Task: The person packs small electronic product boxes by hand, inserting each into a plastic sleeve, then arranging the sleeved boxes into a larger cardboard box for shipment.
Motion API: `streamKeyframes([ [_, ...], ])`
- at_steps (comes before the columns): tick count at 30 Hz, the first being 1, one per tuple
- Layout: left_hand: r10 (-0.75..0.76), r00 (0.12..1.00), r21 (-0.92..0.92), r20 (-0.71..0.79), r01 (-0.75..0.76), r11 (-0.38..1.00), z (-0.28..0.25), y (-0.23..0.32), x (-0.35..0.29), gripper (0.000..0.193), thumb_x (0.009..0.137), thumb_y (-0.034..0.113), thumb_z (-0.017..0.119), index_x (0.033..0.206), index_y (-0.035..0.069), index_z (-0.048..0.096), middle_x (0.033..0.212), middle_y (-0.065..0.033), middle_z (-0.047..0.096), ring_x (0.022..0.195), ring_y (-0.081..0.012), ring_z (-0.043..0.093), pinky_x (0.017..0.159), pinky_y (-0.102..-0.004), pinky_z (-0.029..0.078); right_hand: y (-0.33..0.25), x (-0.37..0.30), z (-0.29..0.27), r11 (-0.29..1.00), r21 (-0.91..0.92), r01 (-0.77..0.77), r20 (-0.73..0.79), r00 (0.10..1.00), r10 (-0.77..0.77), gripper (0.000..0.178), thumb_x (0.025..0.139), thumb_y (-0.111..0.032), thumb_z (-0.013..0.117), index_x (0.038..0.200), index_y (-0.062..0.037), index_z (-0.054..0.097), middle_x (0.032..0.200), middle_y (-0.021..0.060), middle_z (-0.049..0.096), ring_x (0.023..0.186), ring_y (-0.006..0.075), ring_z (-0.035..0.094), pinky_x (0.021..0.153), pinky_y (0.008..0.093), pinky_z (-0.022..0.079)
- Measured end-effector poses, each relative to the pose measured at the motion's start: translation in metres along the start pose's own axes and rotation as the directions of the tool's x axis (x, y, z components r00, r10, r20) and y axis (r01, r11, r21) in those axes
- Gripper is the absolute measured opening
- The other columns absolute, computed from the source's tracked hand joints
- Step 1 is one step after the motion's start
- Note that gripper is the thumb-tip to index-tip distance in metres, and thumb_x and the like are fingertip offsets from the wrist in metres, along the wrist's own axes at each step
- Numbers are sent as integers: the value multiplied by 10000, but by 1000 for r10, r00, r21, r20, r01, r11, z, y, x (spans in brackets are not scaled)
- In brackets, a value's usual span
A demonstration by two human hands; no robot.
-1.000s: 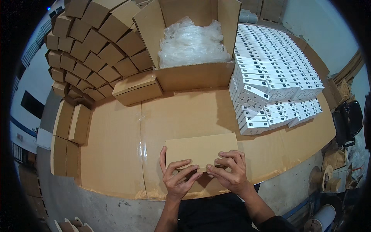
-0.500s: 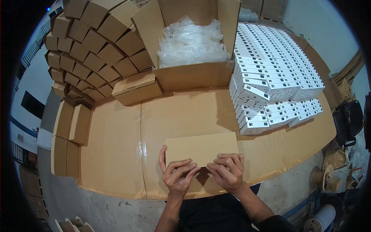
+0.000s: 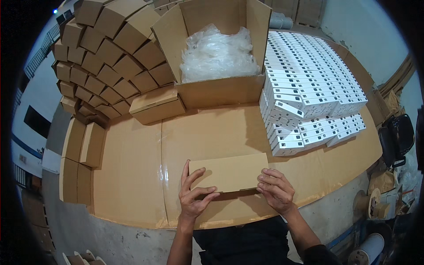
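A closed brown cardboard box (image 3: 232, 172) lies before me near the front of the cardboard-covered table. Around its left end is my left hand (image 3: 194, 190), one finger along the side, others on the top and the thumb at the near edge. My right hand (image 3: 276, 187) grips the near right corner, fingers bent against it. A thin dark slit shows along the near edge between the hands. The box's underside is hidden.
Behind stands a large open carton (image 3: 221, 92) of clear plastic bags (image 3: 216, 55). Brown boxes (image 3: 106, 53) are piled at the far left, with one box (image 3: 158, 106) beside the carton. Stacks of white boxes (image 3: 316, 88) fill the right side. The table (image 3: 132, 176) has a taped seam.
My right hand has slid from the middle of the near edge to the box's right corner. My left hand has moved slightly left, its fingers more spread over the left end.
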State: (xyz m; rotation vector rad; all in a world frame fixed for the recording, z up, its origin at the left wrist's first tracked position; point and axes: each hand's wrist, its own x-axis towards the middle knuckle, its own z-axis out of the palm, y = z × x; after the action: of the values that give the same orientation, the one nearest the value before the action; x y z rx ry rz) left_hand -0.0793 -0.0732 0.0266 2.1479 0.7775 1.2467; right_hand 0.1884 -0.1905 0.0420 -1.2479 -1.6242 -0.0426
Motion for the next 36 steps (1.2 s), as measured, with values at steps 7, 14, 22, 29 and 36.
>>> streamKeyframes([
  [7,-269,963,-364,32,262,894,-16,-8,7,798,564,92,986,1282,92,636,1559,-201,415,1388,-328,500,1183,-425,384,-4,4,-21,990,43,-137,55,989,134,288,859,-64,787,1131,-5,712,1225,176,700,1218,347,646,1007,422,536],
  [14,-261,933,-341,247,335,878,-20,-44,-5,973,530,20,985,1375,114,512,1529,-158,402,1420,-302,449,1173,-406,379,12,-46,-12,765,320,-559,-114,779,617,340,1019,-113,567,1313,53,604,1283,175,658,1115,227,641,955,347,524],
  [22,-386,922,-333,-23,357,873,-55,-50,-1,924,626,74,997,1382,103,468,1444,-125,434,1366,-263,472,1162,-419,400,15,-51,-7,723,189,-664,-36,731,681,328,1012,-48,542,1318,59,585,1259,165,650,1088,238,654,969,339,521],
  [29,-296,874,-157,-385,254,954,-146,-63,0,886,679,82,976,1380,62,434,1347,-84,459,1289,-219,503,1124,-362,409,30,-72,-2,749,164,-641,46,764,644,325,1052,-91,525,1340,53,572,1287,171,630,1208,249,604,1034,365,485],
  [36,-155,728,138,-668,326,935,-262,-91,-43,919,672,25,937,1423,33,409,1376,-95,473,1331,-235,466,1150,-347,352,17,-59,-4,730,8,-683,42,730,682,537,1014,-377,661,1347,31,556,1295,142,598,1171,283,587,968,400,531],
])
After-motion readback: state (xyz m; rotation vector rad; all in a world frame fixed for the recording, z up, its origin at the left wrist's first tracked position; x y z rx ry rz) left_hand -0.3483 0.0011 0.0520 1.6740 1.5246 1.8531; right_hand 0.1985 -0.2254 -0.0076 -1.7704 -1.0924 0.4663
